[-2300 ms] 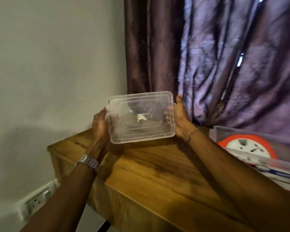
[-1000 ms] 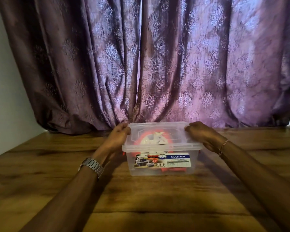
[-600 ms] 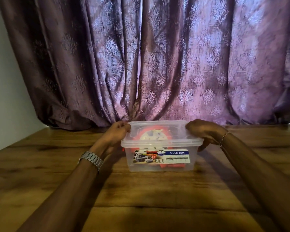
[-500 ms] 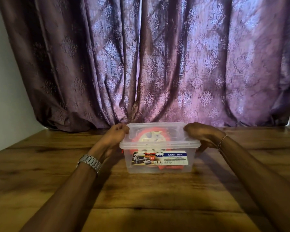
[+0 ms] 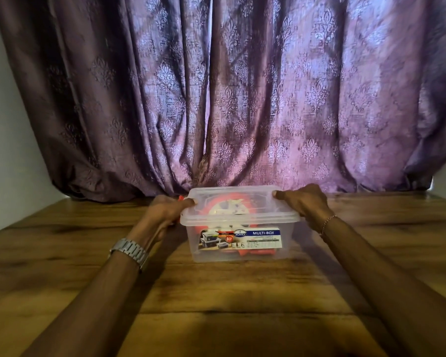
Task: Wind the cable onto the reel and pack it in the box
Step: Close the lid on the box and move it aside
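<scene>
Clear plastic: the box (image 5: 238, 244) sits on the wooden table (image 5: 229, 292), with its lid (image 5: 240, 204) on top, between the two hands.
Left hand (image 5: 165, 215): fingers curl round the lid's left end, thumb on top at the corner; whether the fingertips hook under the rim, I cannot tell.
Right hand (image 5: 305, 202): fingers curl over the lid's right end, thumb tip on top near the far corner.
Risk, lid: probably not snapped down all round; pressing at the ends alone could leave the near edge, between the thumbs, unlatched.
Risk, reel: if it stands too high under the lid, it may hold the lid up, and harder pressing could bow the plastic.
Risk, slide: uneven push from one hand could skid the box across the smooth wood.
Box contents: an orange reel (image 5: 227, 206) with a white hub, seen through lid and wall, below and between the thumbs; the cable itself is not clearly visible.
Task stage: packed, by my reading; closing is what remains.
</scene>
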Available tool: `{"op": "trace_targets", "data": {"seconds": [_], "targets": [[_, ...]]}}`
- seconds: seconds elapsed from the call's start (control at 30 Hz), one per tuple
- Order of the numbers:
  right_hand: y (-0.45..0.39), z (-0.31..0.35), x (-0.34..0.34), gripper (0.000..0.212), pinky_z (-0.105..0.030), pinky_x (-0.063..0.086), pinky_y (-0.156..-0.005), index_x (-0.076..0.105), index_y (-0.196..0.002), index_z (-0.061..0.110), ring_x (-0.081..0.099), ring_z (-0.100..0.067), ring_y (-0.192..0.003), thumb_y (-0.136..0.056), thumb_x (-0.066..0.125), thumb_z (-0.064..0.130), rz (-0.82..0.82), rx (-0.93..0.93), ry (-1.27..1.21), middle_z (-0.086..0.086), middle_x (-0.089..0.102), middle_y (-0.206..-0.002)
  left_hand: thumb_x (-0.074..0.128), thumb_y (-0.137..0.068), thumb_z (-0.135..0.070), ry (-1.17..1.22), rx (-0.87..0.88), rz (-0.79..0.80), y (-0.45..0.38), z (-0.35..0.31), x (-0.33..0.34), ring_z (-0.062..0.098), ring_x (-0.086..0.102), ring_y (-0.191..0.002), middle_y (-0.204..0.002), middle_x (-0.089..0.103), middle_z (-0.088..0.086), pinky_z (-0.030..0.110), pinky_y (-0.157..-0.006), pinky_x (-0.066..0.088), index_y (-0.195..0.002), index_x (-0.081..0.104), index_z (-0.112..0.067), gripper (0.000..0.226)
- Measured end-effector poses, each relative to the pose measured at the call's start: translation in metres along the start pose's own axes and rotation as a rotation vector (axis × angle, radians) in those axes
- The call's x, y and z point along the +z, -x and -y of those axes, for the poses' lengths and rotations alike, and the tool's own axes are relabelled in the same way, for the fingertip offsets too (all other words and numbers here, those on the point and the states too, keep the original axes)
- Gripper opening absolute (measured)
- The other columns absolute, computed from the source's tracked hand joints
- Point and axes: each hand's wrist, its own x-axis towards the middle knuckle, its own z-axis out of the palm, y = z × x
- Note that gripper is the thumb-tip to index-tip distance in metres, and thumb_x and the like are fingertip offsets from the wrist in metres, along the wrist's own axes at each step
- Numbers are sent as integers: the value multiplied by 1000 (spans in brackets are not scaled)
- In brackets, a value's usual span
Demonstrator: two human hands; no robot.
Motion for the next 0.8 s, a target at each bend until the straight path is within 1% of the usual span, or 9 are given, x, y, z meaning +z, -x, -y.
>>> {"op": "trace_targets", "data": {"seconds": [0.13,0.23,0.33,0.4,0.47,0.53,0.63,0.7,0.8], "targets": [[9,-1,3,26,-44,60,-64,63,-100,-4,70,-29,-72,-81,72,10,338,235,-464,-16,73,-86,71,-93,-11,78,-37,-2,5,-3,6,25,62,-62,-94,71,22,26,-51,50,-112,69,13,31],[15,-3,3,18,-41,60,-61,57,-107,-3,70,-30,-73,-91,52,2,536,298,-682,-19,73,-88,66,-93,2,215,-77,61,14,-3,10,27,68,-51,-67,73,17,29,-39,54,-99,63,6,8],[18,-3,2,18,-37,59,-58,56,-106,-3,70,-29,-73,-93,45,2,587,309,-738,-20,72,-88,59,-92,11,354,-67,59,15,1,12,26,67,-53,-80,66,22,30,-38,54,-102,57,7,11],[18,-1,1,18,-37,59,-60,55,-106,-4,69,-29,-76,-93,44,1,579,294,-712,-21,71,-92,56,-92,13,357,-45,52,14,2,12,23,67,-49,-84,63,22,29,-39,55,-97,59,8,8],[18,0,-1,17,-38,58,-64,55,-107,-5,69,-28,-78,-94,44,0,561,275,-667,-21,70,-95,56,-92,12,334,-42,48,12,4,12,27,67,-59,-88,65,23,33,-45,58,-110,59,12,19],[15,1,-2,18,-39,56,-70,54,-109,-7,68,-29,-82,-95,44,0,548,262,-618,-22,69,-98,58,-93,9,236,-13,55,5,5,12,30,64,-72,-102,66,27,38,-59,58,-123,58,15,30],[10,5,0,19,-50,54,-87,56,-106,-9,66,-34,-92,-93,48,3,452,154,-352,-25,67,-107,58,-95,4,21,49,79,-1,1,8,31,63,-86,-115,68,30,38,-81,53,-123,63,14,30],[8,8,-1,20,-54,52,-91,59,-100,-8,66,-37,-96,-92,51,8,389,48,-116,-25,67,-106,58,-96,3,-43,73,85,-5,2,7,28,62,-82,-108,70,26,33,-77,52,-120,65,14,27],[6,10,-1,23,-51,52,-91,60,-99,-5,66,-34,-94,-93,50,14,402,-7,15,-21,67,-103,57,-98,0,-72,83,87,-5,5,7,19,63,-73,-97,70,15,22,-57,53,-119,66,6,24]]}}
